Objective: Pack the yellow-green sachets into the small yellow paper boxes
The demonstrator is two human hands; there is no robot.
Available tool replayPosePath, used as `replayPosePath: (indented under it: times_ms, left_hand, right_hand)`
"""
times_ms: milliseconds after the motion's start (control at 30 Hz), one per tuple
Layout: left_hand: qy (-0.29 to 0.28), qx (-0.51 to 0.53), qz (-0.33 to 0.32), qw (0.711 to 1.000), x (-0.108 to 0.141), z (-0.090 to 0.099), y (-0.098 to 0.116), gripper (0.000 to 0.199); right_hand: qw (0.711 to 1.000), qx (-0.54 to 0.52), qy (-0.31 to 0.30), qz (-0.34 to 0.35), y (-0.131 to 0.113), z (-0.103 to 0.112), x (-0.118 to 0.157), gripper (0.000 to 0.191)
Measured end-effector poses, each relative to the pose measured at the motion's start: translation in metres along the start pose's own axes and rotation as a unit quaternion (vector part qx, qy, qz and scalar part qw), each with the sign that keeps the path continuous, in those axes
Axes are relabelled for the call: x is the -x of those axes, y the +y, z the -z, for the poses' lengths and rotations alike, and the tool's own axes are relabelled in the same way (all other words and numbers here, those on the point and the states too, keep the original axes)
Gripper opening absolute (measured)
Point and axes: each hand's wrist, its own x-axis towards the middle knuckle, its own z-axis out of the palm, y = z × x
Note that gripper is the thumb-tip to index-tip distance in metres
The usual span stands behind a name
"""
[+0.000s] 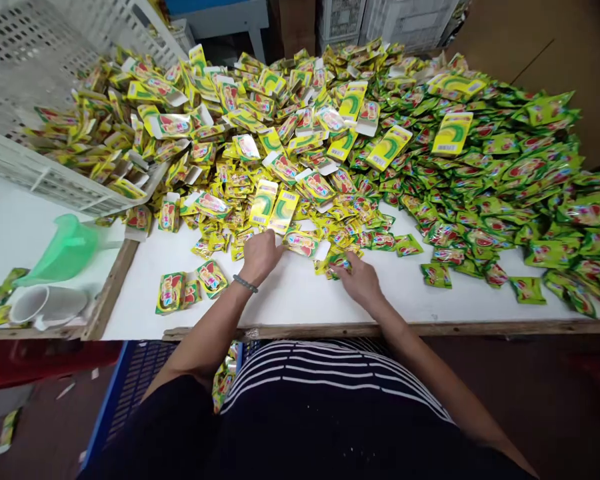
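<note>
My left hand (261, 255), with a beaded bracelet at its wrist, is curled closed at the left end of a small printed box (303, 245). That box lies on its side, its white end flap open toward the right. Its fingertips are partly hidden. Just above this hand, two yellow boxes (284, 211) rest barcode side up on the heap. My right hand (361, 280) pinches a small green and yellow packet (339, 263) close to the table, to the right of the open flap.
A large heap of yellow boxes (275, 140) and green packets (505, 167) covers the back of the white table (290, 300). Filled-looking boxes (171, 293) lie at left. A tipped white crate (55, 177), green scoop (65, 250) and white cup (50, 305) stand farther left.
</note>
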Motion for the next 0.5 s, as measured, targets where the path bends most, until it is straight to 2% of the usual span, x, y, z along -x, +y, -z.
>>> replayPosePath:
  times_ms: [100, 167, 200, 267, 367, 500]
  left_hand:
    - [0.041, -0.038, -0.18, 0.982, -0.007, 0.004, 0.007, 0.047]
    - [0.017, -0.056, -0.292, 0.955, -0.019, 0.003, 0.014, 0.047]
    - [-0.008, -0.061, -0.322, 0.945, -0.025, 0.001, 0.016, 0.044]
    - [-0.047, -0.048, -0.335, 0.94, -0.033, -0.004, 0.018, 0.034]
    - [-0.043, 0.04, -0.309, 0.949, -0.03, -0.015, 0.013, 0.027]
    - [-0.022, 0.185, -0.27, 0.945, -0.006, -0.03, 0.005, 0.029]
  right_hand:
    - [0.999, 0.021, 0.018, -0.023, 0.016, 0.008, 0.001, 0.035]
    - [0.999, 0.014, 0.025, -0.026, 0.022, 0.012, 0.004, 0.036]
    - [0.999, 0.006, 0.028, -0.028, 0.024, 0.014, 0.006, 0.036]
    - [0.998, -0.023, 0.041, -0.036, 0.028, 0.017, 0.011, 0.037]
    - [0.987, -0.14, 0.069, -0.035, 0.032, 0.021, 0.015, 0.035]
    - [0.925, -0.358, 0.125, 0.003, 0.024, 0.025, 0.005, 0.032]
